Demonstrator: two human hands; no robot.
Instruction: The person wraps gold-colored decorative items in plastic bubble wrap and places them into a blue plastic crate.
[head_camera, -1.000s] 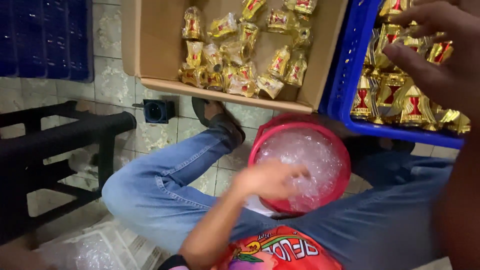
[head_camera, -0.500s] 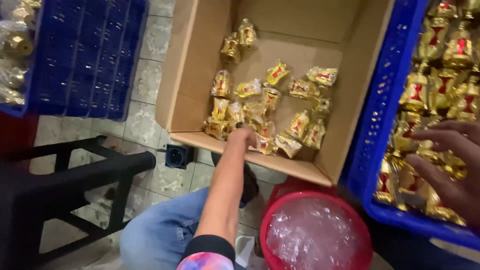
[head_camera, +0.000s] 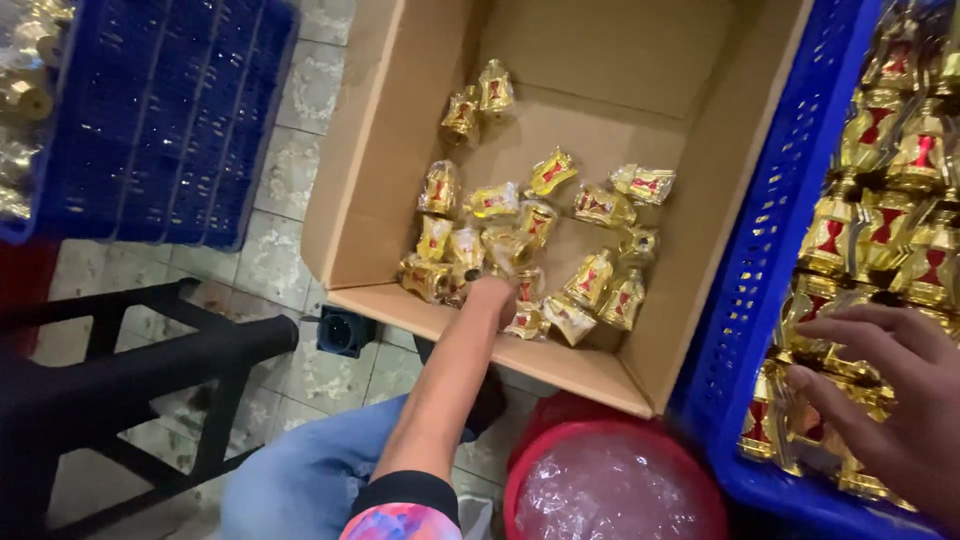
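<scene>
— Hands first: where is each one?

— Left hand (head_camera: 492, 296) reaches out over the near wall of the cardboard box (head_camera: 370, 170), arm stretched from about 6 o'clock up toward the middle of the view. It rests among the wrapped gold-and-red ornaments (head_camera: 520, 240) lying on the box floor.

— Is it grasping one?

— Cannot tell. The fingers are curled down into the pile and hidden behind the knuckles, so whether they are clenched on a piece or merely touching it does not show.

— And the other?

— Right hand (head_camera: 890, 390) sits at about 4 o'clock, inside the blue plastic crate (head_camera: 760, 300). Its fingers (head_camera: 850, 340) are spread and released, lying on top of the unwrapped gold ornaments (head_camera: 880, 220) packed upright in that crate. They touch the pieces without closing on any.

— How do box and crate stand to each other?

— Side by side, touching or nearly so, the crate to the 3 o'clock side of the box.

— What else is around?

— Down at 6 o'clock, a red bucket (head_camera: 610, 480) filled with clear crinkled plastic wrappers, just below the box's near corner. The person's knee in blue jeans (head_camera: 300, 480) is at 7 o'clock. A black stool (head_camera: 150, 370) stands at 8 o'clock on the tiled floor (head_camera: 290, 170), and a second blue crate (head_camera: 160, 120) is at 10 o'clock, with a few gold pieces showing at its far left edge.
</scene>
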